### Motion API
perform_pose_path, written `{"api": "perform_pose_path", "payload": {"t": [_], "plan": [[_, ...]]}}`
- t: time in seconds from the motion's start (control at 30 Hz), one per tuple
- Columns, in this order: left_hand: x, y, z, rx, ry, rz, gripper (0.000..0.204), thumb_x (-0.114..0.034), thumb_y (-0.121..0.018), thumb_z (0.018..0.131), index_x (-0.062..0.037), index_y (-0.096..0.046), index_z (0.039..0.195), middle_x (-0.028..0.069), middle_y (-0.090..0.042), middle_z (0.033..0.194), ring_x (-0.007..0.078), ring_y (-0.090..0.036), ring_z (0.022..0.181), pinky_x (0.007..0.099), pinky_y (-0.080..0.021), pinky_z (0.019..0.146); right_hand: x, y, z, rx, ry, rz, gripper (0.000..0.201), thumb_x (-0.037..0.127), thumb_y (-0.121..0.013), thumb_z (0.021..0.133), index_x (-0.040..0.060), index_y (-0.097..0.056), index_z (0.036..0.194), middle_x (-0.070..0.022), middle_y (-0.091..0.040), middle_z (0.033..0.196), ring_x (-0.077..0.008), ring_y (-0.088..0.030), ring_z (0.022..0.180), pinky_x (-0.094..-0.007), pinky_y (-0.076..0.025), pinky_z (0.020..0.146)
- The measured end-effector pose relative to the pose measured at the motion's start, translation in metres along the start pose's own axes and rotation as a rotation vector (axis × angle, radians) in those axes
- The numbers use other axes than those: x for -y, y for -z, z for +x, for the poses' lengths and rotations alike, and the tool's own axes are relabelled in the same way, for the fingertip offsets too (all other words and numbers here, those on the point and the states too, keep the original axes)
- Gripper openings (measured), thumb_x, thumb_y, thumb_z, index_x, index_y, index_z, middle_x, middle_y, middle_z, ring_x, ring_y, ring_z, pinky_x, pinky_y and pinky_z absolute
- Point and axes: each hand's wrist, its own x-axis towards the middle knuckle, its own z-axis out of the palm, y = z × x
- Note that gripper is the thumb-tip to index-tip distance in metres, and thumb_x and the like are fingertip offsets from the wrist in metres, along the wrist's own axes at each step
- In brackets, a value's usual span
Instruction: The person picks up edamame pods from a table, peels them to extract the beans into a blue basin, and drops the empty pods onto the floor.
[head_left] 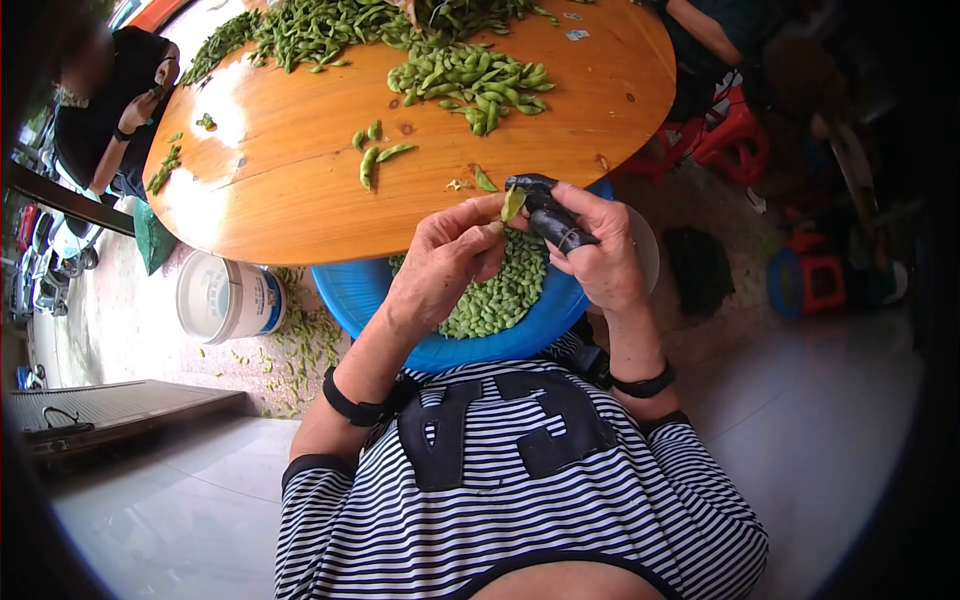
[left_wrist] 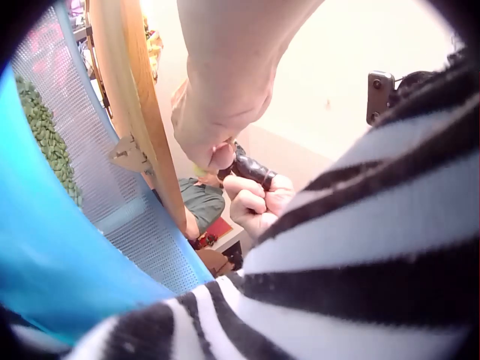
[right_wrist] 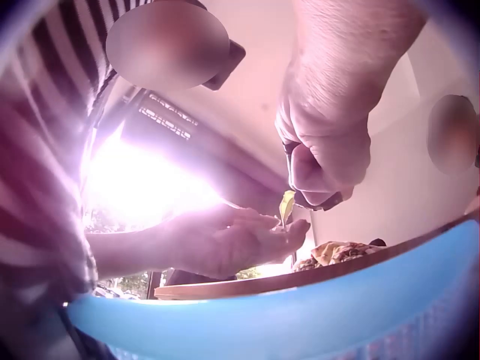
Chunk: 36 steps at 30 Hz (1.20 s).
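A green pod stands between the two hands above the blue basin. My left hand pinches its lower end between thumb and fingertips. Black coverings wrap the thumb and index finger of my right hand, whose tips close on the pod's side. The right wrist view has the pod upright, held from below by the left hand, with the curled right hand above. Shelled green beans lie in the basin. In the left wrist view the left hand partly hides the pod.
Pods are heaped on the wooden table, with a few loose ones nearer. A white bucket stands at left beside scattered pods on the floor. Another person sits at upper left; red stools are at right.
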Motion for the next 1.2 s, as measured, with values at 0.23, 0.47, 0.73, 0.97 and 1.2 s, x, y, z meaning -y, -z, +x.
{"api": "perform_pose_path", "payload": {"t": [0.23,0.47,0.73,0.97,1.2], "plan": [[0.0,0.008,-0.003,-0.015,0.181,0.133,0.017,-0.012,-0.058,0.094,-0.0024,-0.064,0.106,0.0057,-0.066,0.093,0.0054,-0.041,0.054,0.0199,-0.029,0.046,0.001,0.02,0.003,0.084,-0.023,0.216,0.036,-0.008,-0.045,0.074,-0.0061,-0.063,0.105,0.0047,-0.05,0.071,0.0002,-0.04,0.056,-0.0164,-0.032,0.047],[-0.006,0.003,-0.003,0.08,0.129,-0.076,0.017,-0.01,-0.059,0.092,-0.0016,-0.062,0.107,0.0109,-0.066,0.093,0.009,-0.049,0.056,0.0193,-0.035,0.047,-0.011,0.023,0.006,0.036,-0.048,0.499,0.032,-0.007,-0.039,0.083,-0.0067,-0.06,0.107,0.0032,-0.045,0.066,-0.0011,-0.032,0.051,-0.0166,-0.026,0.043],[-0.001,0.002,-0.002,-0.051,0.089,-0.019,0.014,-0.005,-0.063,0.089,-0.0011,-0.065,0.102,0.0076,-0.065,0.089,0.0097,-0.051,0.059,0.0192,-0.037,0.048,-0.018,0.028,-0.013,-0.104,0.004,-0.083,0.029,-0.006,-0.047,0.084,-0.0052,-0.061,0.11,-0.002,-0.056,0.071,-0.0046,-0.048,0.063,-0.0193,-0.039,0.052],[-0.001,-0.005,0.001,-0.144,0.067,0.178,0.012,-0.006,-0.072,0.083,-0.0001,-0.067,0.091,0.0012,-0.059,0.068,0.0068,-0.049,0.051,0.0197,-0.034,0.042,-0.002,0.021,-0.033,0.054,-0.007,-0.255,0.036,-0.013,-0.047,0.071,-0.0065,-0.06,0.105,-0.0031,-0.058,0.085,-0.0055,-0.051,0.08,-0.0205,-0.044,0.07],[0.003,-0.005,0.002,-0.159,0.12,0.186,0.012,-0.008,-0.074,0.081,-0.0017,-0.065,0.083,-0.0009,-0.056,0.064,0.0047,-0.044,0.047,0.0193,-0.029,0.041,-0.012,0.015,-0.031,0.082,-0.099,-0.044,0.042,-0.011,-0.051,0.067,-0.0072,-0.059,0.108,0.0011,-0.053,0.08,-0.0044,-0.049,0.074,-0.019,-0.042,0.066]]}}
